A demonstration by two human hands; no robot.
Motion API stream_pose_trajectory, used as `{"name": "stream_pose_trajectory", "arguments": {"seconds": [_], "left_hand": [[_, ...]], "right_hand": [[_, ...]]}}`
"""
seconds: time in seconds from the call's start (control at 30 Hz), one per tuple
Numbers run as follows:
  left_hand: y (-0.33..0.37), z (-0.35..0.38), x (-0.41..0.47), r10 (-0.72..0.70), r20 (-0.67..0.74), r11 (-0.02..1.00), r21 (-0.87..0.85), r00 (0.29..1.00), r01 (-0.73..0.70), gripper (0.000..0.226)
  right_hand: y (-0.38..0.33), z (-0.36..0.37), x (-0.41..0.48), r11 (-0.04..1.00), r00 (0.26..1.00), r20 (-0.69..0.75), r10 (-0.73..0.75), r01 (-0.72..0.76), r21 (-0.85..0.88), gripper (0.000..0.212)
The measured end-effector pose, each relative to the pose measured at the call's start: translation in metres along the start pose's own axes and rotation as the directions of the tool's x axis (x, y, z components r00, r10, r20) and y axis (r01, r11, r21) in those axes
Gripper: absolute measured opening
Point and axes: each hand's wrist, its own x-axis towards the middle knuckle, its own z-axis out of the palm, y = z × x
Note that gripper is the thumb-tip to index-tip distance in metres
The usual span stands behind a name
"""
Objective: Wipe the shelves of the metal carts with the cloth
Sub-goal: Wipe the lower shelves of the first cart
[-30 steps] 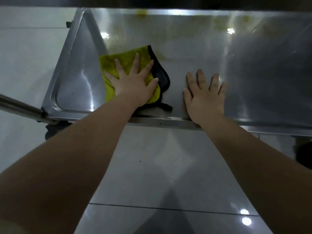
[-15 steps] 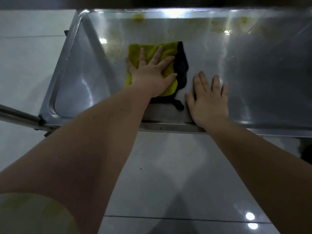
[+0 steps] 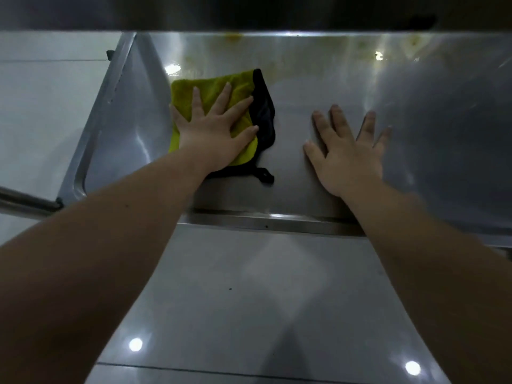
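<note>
Both hands flat on the cart shelf, cloth under the left one.

I see the metal shelf [image 3: 346,79] spanning the frame above the tiled floor [image 3: 249,300], yellowish stains along its far edge [image 3: 234,37]. Left hand [image 3: 213,134] lies palm down, fingers spread wide, pressing the yellow cloth [image 3: 205,87] with the black edge onto the shelf's left part. Right hand [image 3: 349,153] is apart from the cloth, palm down on bare metal, fingers splayed, holding nothing.
</note>
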Motion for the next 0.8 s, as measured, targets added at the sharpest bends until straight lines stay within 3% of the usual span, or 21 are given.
{"name": "stream_pose_trajectory", "arguments": {"seconds": [0.17,0.27,0.43,0.6,0.8], "left_hand": [[0.002,-0.008,0.03,-0.137,0.037,0.988,-0.072,0.99,0.139,0.067],[0.041,-0.007,0.04,-0.207,0.032,0.972,-0.103,0.978,0.209,0.067],[0.119,-0.006,0.036,0.088,0.022,0.993,-0.076,0.996,-0.086,0.055],[0.084,-0.009,0.036,0.173,-0.008,0.984,-0.043,0.985,-0.173,0.059],[-0.008,-0.01,0.023,-0.127,0.013,0.99,-0.067,0.992,0.127,0.066]], "right_hand": [[-0.002,0.001,0.0,1.0,1.0,-0.023,0.006,-0.006,-0.006,0.065],[-0.002,0.004,-0.001,1.0,1.0,-0.03,-0.006,0.005,-0.025,0.066],[-0.003,0.006,0.001,0.996,0.999,-0.03,0.042,-0.044,-0.073,0.075],[0.001,0.006,0.002,1.0,0.998,-0.049,0.027,-0.026,0.017,0.078],[0.003,0.004,0.001,0.999,0.998,-0.049,0.033,-0.031,0.028,0.071]]}}
